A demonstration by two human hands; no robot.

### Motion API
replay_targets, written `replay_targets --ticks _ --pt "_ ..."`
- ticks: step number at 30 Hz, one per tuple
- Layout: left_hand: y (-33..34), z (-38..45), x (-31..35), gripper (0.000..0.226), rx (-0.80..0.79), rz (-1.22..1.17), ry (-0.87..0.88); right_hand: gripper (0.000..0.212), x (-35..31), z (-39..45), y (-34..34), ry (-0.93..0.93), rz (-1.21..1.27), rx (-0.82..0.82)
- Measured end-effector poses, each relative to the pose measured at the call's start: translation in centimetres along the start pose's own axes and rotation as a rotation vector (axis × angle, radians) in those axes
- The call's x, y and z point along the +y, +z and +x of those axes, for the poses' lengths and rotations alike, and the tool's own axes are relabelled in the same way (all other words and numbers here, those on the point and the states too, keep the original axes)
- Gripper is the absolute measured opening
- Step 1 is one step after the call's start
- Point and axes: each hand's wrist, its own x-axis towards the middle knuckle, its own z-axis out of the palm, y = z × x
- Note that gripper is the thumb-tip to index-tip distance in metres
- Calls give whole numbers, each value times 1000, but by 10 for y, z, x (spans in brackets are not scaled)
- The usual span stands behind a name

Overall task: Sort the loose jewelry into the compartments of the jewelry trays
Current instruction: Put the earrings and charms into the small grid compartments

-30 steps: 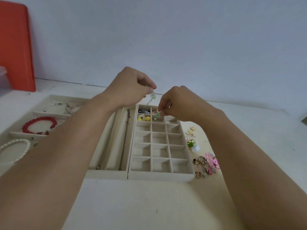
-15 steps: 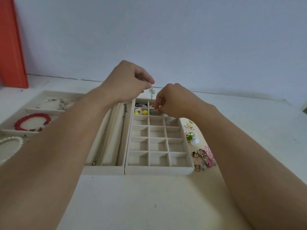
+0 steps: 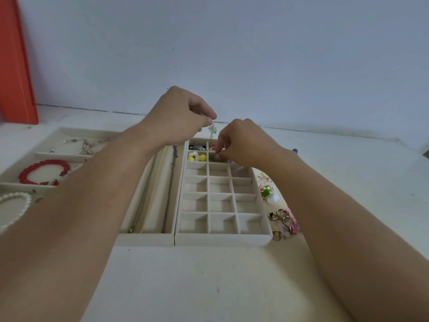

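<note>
My left hand (image 3: 183, 115) pinches the top of a pale green leaf earring (image 3: 212, 129), which dangles above the far end of the cream grid tray (image 3: 222, 239). My right hand (image 3: 241, 142) pinches a second green piece (image 3: 212, 158) low in a far middle compartment of that tray. Yellow and white beads (image 3: 196, 157) and a dark piece (image 3: 197, 147) lie in the far left compartments. Loose earrings and rings (image 3: 282, 219) lie on the table to the right of the tray, with a green and white piece (image 3: 269, 195) beyond them.
A long-slot tray (image 3: 148, 238) with two chains adjoins the grid tray on the left. Further left, a wide tray (image 3: 14, 184) holds a red bracelet (image 3: 44, 171), a pearl bracelet (image 3: 16, 205) and a thin chain. An orange board (image 3: 16, 66) leans on the wall.
My right hand has dropped lower into the far compartments of the grid tray. My left hand stays raised with the green earring dangling from it.
</note>
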Motion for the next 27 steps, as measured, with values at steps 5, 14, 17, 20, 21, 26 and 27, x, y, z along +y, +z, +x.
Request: replay_targets --ticks 5,14,17,20,21,26,27 --pt "-1 -1 0 9 1 3 -7 7 0 0 -3 15 25 8" --pt "-1 -2 2 9 -2 4 -10 10 -1 0 0 7 -17 2" --pt "-1 -2 2 9 -3 1 -15 5 -1 1 0 13 -48 -13" --pt "-1 -2 2 9 0 -2 -20 4 0 2 -4 14 -36 -2" --pt "-1 -2 2 9 2 -3 -20 4 0 2 -5 11 -20 5" --pt "-1 -2 2 9 0 0 -18 8 -6 0 0 -5 -15 -10" --pt "-1 -2 2 9 0 3 -15 8 -6 -1 1 -5 -23 -13"
